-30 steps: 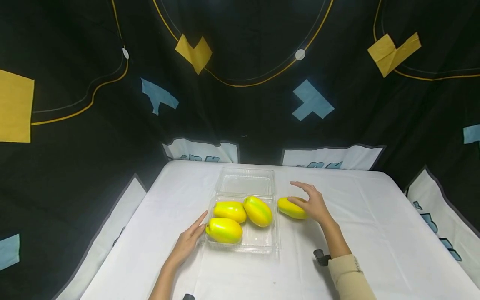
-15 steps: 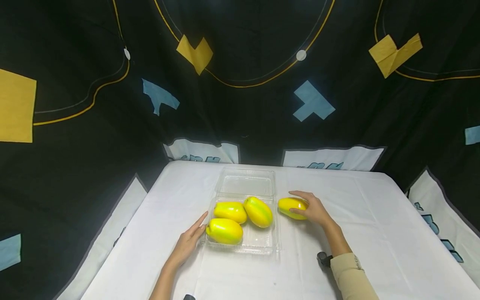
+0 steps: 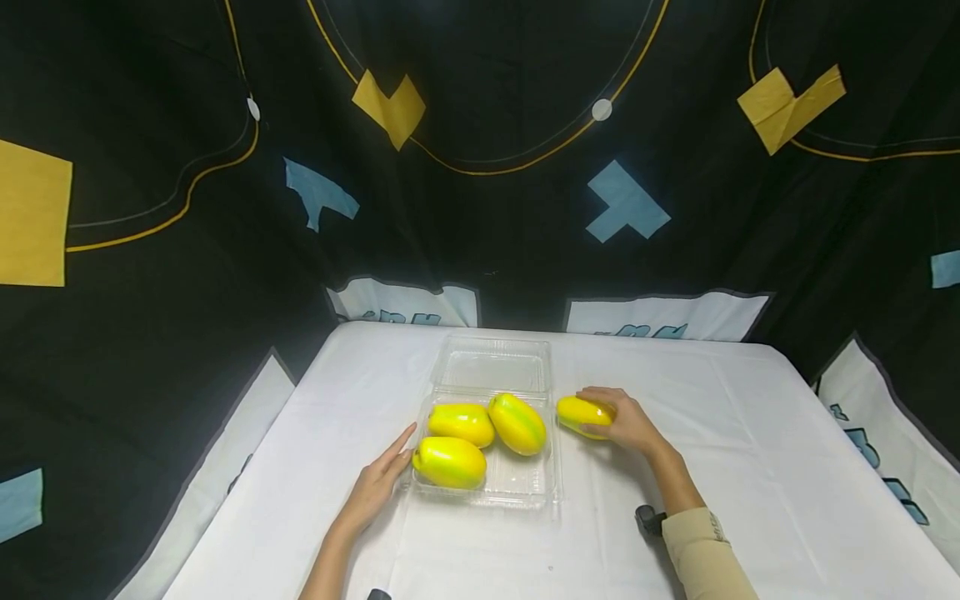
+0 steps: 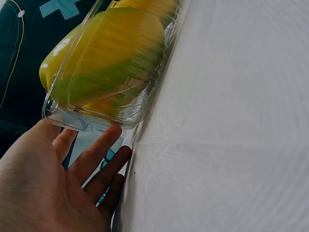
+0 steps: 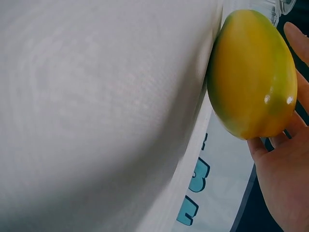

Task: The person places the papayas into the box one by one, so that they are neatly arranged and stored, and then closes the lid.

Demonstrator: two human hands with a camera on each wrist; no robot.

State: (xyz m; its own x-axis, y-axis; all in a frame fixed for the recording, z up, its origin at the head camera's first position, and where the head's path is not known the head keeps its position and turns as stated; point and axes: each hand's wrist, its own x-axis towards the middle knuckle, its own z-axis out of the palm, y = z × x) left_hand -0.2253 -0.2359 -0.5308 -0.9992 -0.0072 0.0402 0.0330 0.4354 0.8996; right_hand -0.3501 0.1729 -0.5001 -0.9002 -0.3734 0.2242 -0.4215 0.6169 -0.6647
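In the head view my right hand (image 3: 628, 423) grips a yellow-green papaya (image 3: 576, 413) lying on the cloth just right of a clear plastic clamshell box (image 3: 525, 482). The right wrist view shows this papaya (image 5: 253, 72) large, with the right hand's fingers (image 5: 303, 92) around its far side. Three more papayas sit in the box's base: one at the back left (image 3: 459, 423), one at the right (image 3: 517, 423) and one at the front left (image 3: 450, 462). My left hand (image 3: 377, 481) has its fingers extended, and their tips touch the box's left wall (image 4: 84, 123).
The box's lid (image 3: 492, 367) lies folded back, away from me. A white cloth (image 3: 720, 433) covers the table. Behind and beside it hangs a dark curtain (image 3: 495, 242) with yellow and blue patches.
My right hand has come down onto the loose papaya, and its fingers have closed around it. The left hand and the box have stayed in place.
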